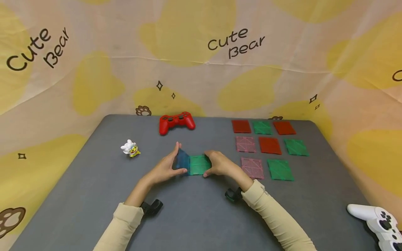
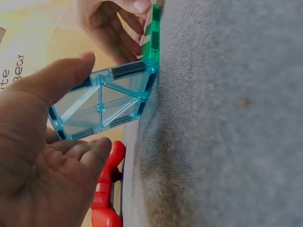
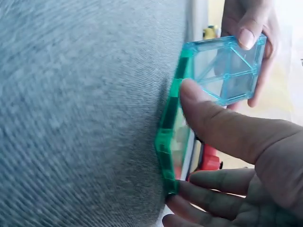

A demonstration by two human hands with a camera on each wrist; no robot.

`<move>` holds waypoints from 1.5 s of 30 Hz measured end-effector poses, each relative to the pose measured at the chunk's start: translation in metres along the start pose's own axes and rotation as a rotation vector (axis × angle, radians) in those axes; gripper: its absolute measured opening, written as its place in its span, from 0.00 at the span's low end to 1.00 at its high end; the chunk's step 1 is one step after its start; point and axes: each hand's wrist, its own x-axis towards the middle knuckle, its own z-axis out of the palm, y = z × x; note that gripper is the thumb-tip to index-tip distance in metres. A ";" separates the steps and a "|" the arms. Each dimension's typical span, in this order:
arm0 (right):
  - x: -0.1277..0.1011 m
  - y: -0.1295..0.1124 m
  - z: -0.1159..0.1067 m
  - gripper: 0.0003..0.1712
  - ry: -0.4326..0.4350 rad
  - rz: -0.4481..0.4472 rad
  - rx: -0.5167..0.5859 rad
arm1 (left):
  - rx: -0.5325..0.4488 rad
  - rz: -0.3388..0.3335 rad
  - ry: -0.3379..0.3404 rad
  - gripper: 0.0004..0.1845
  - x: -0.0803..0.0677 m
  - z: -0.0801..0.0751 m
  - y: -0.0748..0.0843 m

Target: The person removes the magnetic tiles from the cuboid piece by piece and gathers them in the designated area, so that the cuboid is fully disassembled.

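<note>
Two hands are working at the middle of a grey counter [image 1: 201, 216]. The left hand [image 1: 165, 168] is gripping a blue tile [image 1: 183, 161] between thumb and fingers, tilting it up on edge. The blue tile's lower edge is meeting the left edge of a green tile [image 1: 200, 165] lying flat on the counter. The right hand [image 1: 220, 164] is resting on the green tile's right side, thumb pressing its top face and fingers curling at its far edge. To the right, eight more flat tiles are lying in rows, among them a red tile [image 1: 269, 145] and a pink tile [image 1: 252, 167]. A red game controller [image 1: 176, 122] is sitting beyond the hands, a small white toy figure [image 1: 130, 148] to their left, and a white game controller [image 1: 378, 221] at the near right corner.
</note>
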 end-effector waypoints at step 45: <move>-0.060 0.027 -0.105 0.28 0.357 0.085 0.877 | -0.717 0.190 0.223 0.29 0.043 -0.008 0.090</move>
